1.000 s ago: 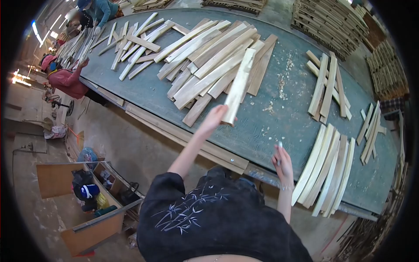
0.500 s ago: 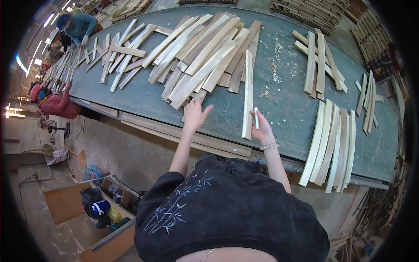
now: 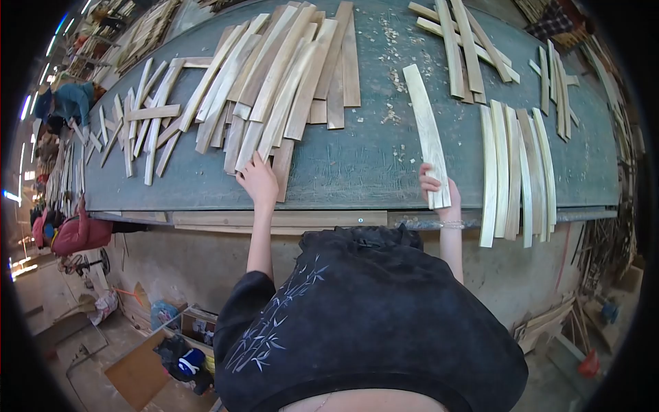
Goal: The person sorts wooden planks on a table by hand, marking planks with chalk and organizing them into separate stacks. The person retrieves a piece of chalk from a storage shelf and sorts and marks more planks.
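My right hand (image 3: 443, 187) is closed around the lower end of a pale wooden slat (image 3: 427, 137), which points away from me over the green table. The slat's flat face is toward me, and fingers show along its left edge. The white stick of chalk seen earlier in this hand is hidden now. My left hand (image 3: 259, 182) is at the near end of a wooden slat (image 3: 252, 145) in the big pile, its fingers closed on that end. The pile of slats (image 3: 274, 75) fans out beyond it, with pieces overlapping.
A row of slats (image 3: 518, 165) overhangs the table's near edge on the right. Crossed slats (image 3: 467, 48) lie behind it. More loose slats (image 3: 158, 103) spread left. Wood chips (image 3: 391, 82) dot the green table (image 3: 357, 172). Co-workers (image 3: 82, 233) stand at the left.
My right hand has turned the slat so its broad face shows. The left hand has come from reaching beside the pile to gripping a slat end. The view has rotated.
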Action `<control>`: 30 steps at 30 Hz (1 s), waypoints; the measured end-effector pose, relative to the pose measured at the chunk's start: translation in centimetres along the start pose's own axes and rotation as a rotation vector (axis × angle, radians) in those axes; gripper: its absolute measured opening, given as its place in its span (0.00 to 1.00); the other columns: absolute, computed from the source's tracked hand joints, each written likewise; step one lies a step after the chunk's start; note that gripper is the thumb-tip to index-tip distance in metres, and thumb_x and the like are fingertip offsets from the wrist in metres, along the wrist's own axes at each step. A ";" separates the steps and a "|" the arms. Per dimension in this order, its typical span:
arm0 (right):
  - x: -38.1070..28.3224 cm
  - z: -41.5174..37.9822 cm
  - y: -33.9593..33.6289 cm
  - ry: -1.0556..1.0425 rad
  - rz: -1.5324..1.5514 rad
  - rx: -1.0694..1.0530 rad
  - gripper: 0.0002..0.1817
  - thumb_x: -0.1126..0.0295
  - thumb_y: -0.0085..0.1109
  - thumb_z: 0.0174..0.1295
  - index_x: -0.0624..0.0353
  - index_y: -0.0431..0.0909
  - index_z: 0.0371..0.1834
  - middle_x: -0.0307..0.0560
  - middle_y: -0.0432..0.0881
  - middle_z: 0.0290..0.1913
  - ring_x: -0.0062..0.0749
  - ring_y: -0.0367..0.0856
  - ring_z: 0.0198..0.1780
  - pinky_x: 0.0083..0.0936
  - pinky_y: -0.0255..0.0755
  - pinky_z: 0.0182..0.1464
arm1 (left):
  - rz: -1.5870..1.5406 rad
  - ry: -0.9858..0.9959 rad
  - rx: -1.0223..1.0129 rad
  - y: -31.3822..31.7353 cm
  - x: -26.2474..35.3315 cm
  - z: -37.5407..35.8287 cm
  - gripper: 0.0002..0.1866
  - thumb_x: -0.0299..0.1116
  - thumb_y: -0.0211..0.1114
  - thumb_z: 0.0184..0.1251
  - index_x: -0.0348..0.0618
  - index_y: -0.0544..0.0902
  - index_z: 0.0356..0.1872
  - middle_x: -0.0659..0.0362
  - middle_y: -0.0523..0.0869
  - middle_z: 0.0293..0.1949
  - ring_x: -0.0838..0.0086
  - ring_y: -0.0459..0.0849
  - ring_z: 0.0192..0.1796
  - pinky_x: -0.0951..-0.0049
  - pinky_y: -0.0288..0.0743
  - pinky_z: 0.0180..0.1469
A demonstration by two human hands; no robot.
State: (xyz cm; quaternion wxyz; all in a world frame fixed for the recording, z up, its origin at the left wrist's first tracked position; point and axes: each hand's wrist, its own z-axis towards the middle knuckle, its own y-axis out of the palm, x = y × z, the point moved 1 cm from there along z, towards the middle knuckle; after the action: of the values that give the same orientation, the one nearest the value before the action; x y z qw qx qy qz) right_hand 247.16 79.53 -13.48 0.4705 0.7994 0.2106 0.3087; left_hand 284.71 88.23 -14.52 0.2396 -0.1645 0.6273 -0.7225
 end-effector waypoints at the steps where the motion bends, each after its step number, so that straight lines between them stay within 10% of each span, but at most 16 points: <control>1: -0.6 -0.5 -0.1 -0.010 -0.153 0.033 0.14 0.70 0.36 0.58 0.66 0.59 0.46 0.44 0.67 0.33 0.20 0.58 0.19 0.16 0.56 0.21 | -0.001 0.004 0.003 -0.5 0.0 0.3 0.19 0.36 0.51 0.60 0.39 0.67 0.50 0.51 0.75 0.40 0.62 0.75 0.43 0.58 0.63 0.50; 3: -1.0 -4.0 1.1 -0.285 -0.760 0.416 0.14 0.65 0.34 0.62 0.64 0.63 0.41 0.43 0.68 0.28 0.19 0.58 0.18 0.15 0.57 0.20 | -1.336 -0.221 -0.765 -1.2 -0.2 0.4 0.18 0.41 0.45 0.65 0.38 0.68 0.48 0.52 0.78 0.34 0.67 0.79 0.33 0.68 0.71 0.38; 4: -0.4 -6.0 3.0 -0.458 -1.376 0.917 0.15 0.61 0.35 0.63 0.63 0.67 0.36 0.42 0.69 0.24 0.20 0.61 0.18 0.14 0.60 0.21 | -1.541 -0.278 -0.834 -2.9 0.4 0.1 0.19 0.43 0.43 0.66 0.37 0.69 0.47 0.53 0.79 0.32 0.69 0.80 0.31 0.71 0.72 0.33; 6: -4.5 -10.6 -0.1 -0.798 -2.024 0.909 0.16 0.61 0.37 0.63 0.64 0.69 0.31 0.41 0.69 0.25 0.21 0.66 0.27 0.19 0.62 0.30 | -1.864 -0.456 -0.897 -6.4 2.9 -0.7 0.18 0.43 0.40 0.67 0.37 0.70 0.42 0.56 0.78 0.24 0.73 0.78 0.25 0.74 0.72 0.30; 7: -6.1 -12.0 -2.3 -1.337 -2.170 0.960 0.17 0.61 0.36 0.64 0.65 0.67 0.29 0.42 0.67 0.25 0.23 0.64 0.30 0.24 0.61 0.32 | -1.978 -0.582 -0.896 -7.2 3.7 -1.0 0.17 0.41 0.40 0.67 0.37 0.70 0.38 0.58 0.76 0.20 0.75 0.76 0.22 0.74 0.73 0.31; 8: -5.9 -13.9 -0.8 -1.093 -1.951 1.027 0.18 0.61 0.36 0.64 0.66 0.68 0.29 0.45 0.69 0.25 0.29 0.66 0.29 0.28 0.62 0.33 | -1.978 -0.583 -0.882 -6.2 3.6 -1.4 0.17 0.41 0.40 0.67 0.37 0.70 0.38 0.58 0.76 0.20 0.75 0.76 0.22 0.74 0.73 0.31; 11: -6.7 -15.5 -0.6 -1.221 -2.354 1.323 0.18 0.60 0.38 0.63 0.68 0.69 0.31 0.49 0.73 0.26 0.35 0.69 0.29 0.33 0.63 0.34 | -2.727 -0.545 -1.360 -3.3 4.1 -2.8 0.14 0.40 0.40 0.67 0.40 0.66 0.30 0.62 0.67 0.13 0.79 0.65 0.15 0.81 0.71 0.29; 13: -6.4 -13.3 -1.1 -1.137 -2.297 1.287 0.18 0.60 0.39 0.63 0.68 0.70 0.33 0.50 0.74 0.28 0.35 0.70 0.31 0.32 0.64 0.36 | -3.039 -0.886 -1.609 -3.7 5.4 -3.7 0.15 0.40 0.38 0.68 0.44 0.62 0.24 0.64 0.59 0.11 0.81 0.55 0.12 0.85 0.70 0.29; 18: 3.1 0.2 2.4 -0.345 -1.022 0.222 0.20 0.58 0.35 0.64 0.64 0.64 0.46 0.59 0.65 0.55 0.43 0.66 0.54 0.38 0.59 0.56 | -1.590 -0.338 -0.665 -4.7 7.8 -4.3 0.26 0.52 0.45 0.62 0.33 0.70 0.27 0.57 0.75 0.16 0.75 0.75 0.13 0.79 0.62 0.10; 23: 9.8 9.1 1.4 0.133 -0.887 0.219 0.17 0.55 0.38 0.62 0.57 0.67 0.31 0.57 0.72 0.46 0.45 0.71 0.47 0.36 0.65 0.51 | -1.323 -0.242 -0.620 -5.1 8.9 -4.9 0.23 0.49 0.49 0.62 0.34 0.69 0.25 0.55 0.75 0.15 0.75 0.75 0.13 0.77 0.64 0.13; 30: 10.3 11.5 -1.9 -0.684 -1.521 0.532 0.21 0.54 0.40 0.61 0.60 0.70 0.22 0.43 0.73 0.21 0.30 0.71 0.26 0.26 0.63 0.32 | -0.996 0.183 -0.701 -2.2 7.1 -3.8 0.20 0.48 0.51 0.59 0.39 0.74 0.38 0.51 0.78 0.20 0.62 0.79 0.28 0.66 0.71 0.32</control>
State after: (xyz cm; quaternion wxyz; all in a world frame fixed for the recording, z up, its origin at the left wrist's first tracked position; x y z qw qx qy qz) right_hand 262.42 79.71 -16.39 0.3842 0.5742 0.5990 -0.4048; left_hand 276.49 87.66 -13.38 -0.2497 -0.4440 0.6934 -0.5097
